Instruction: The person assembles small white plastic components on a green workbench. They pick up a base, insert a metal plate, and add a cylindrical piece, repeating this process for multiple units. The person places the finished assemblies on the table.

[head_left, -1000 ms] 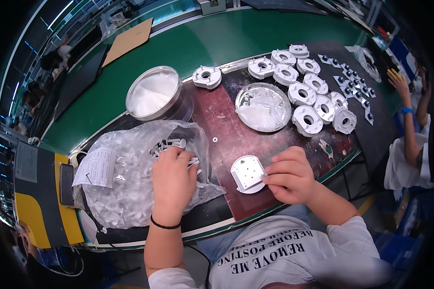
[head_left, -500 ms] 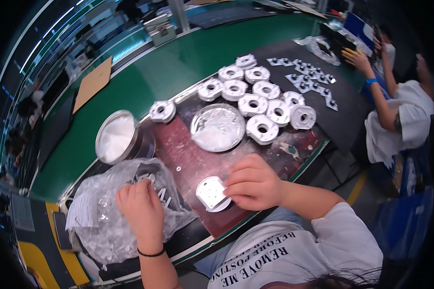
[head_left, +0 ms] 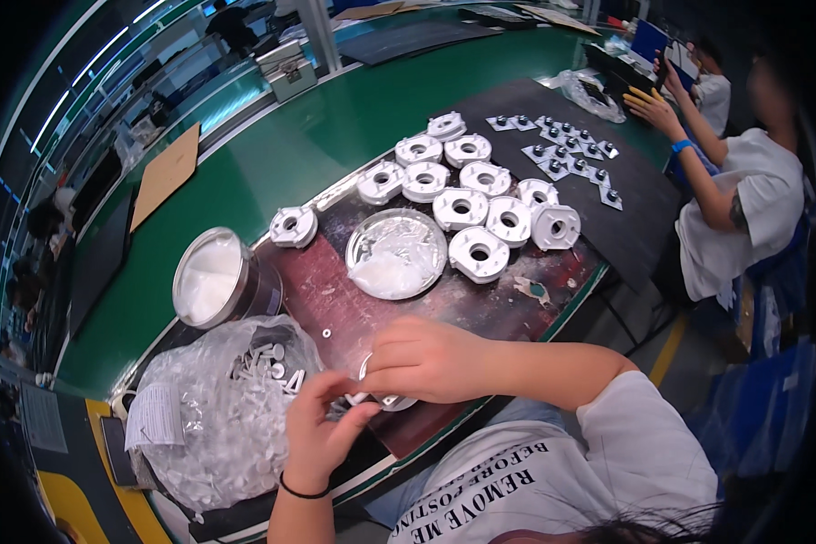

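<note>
My left hand (head_left: 322,426) is closed, thumb and finger pinched on a small white plastic piece (head_left: 354,397). Its tip meets the fingers of my right hand (head_left: 426,363), which are bent and pressed together. Beneath them lies a white round plate (head_left: 397,402), mostly covered by my right hand; what those fingers grip is hidden. Left of my hands, an open clear plastic bag (head_left: 199,435) holds white pin-like parts (head_left: 276,370) with flat round heads. A small white ring (head_left: 326,334) lies on the worn red board (head_left: 313,281).
Beyond my hands are a round metal lid (head_left: 422,222) with white paste and an open tin (head_left: 210,276) of it. Several white ring-shaped housings (head_left: 480,254) stand behind. Small parts with black knobs (head_left: 558,166) lie on a black sheet (head_left: 630,213). A co-worker (head_left: 743,190) sits at right.
My left hand has come from the bag to the right and now meets my right hand. My right hand has shifted left over the white plate, covering most of it.
</note>
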Motion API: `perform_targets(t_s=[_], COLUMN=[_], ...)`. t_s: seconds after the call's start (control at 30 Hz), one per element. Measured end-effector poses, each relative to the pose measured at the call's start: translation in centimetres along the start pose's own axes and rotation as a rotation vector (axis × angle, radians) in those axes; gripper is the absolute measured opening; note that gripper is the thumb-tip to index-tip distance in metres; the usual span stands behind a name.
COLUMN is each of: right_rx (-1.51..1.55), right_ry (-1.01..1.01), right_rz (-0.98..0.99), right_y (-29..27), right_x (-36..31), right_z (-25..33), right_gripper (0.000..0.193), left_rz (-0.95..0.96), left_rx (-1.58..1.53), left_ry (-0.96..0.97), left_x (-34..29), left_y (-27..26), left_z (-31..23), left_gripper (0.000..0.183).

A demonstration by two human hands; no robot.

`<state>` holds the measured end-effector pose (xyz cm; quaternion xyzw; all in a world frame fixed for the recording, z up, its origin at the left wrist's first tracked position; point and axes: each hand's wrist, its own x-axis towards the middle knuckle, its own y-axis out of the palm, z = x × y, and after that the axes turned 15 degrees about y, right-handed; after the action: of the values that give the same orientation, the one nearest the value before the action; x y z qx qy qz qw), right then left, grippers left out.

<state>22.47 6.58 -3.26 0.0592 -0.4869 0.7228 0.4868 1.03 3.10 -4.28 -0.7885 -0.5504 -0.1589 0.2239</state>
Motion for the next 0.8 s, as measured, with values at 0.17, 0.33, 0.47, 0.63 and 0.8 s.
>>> perform_targets(t_s=[0.17,0.33,0.47,0.63,0.8], right_rx=[-0.071,-0.213,-0.496,-0.664,-0.704], right_ry=[0.133,0.602,0.497,0.485,0.470], right_rz=[-0.073,-0.192,-0.319,-0.264,-0.275], right_y=[-0.8,-2.9,-3.1,-2.7,-2.5], right_x=[-1.4,-2.6,-2.3,-1.8,-2.1], right_z=[-0.5,-2.3,-3.7,-4.0,-4.5], right_gripper=[0.018,0.014,0.011,0.011,0.012], left_rz=[0.035,0.083,0.111,0.126,0.162], left_rx=[0.120,0.384,0.428,0.464,0.493], left_ry=[0.101,0.229,0.245,0.248,0.302], left_x=[0.2,1.1,1.5,1.4,1.4], left_y=[0.5,-0.3,0.3,0.4,0.2], left_z=[0.4,-0.3,-0.5,-0.4,-0.4], left_gripper=[0.057,0.046,0.041,0.038,0.045])
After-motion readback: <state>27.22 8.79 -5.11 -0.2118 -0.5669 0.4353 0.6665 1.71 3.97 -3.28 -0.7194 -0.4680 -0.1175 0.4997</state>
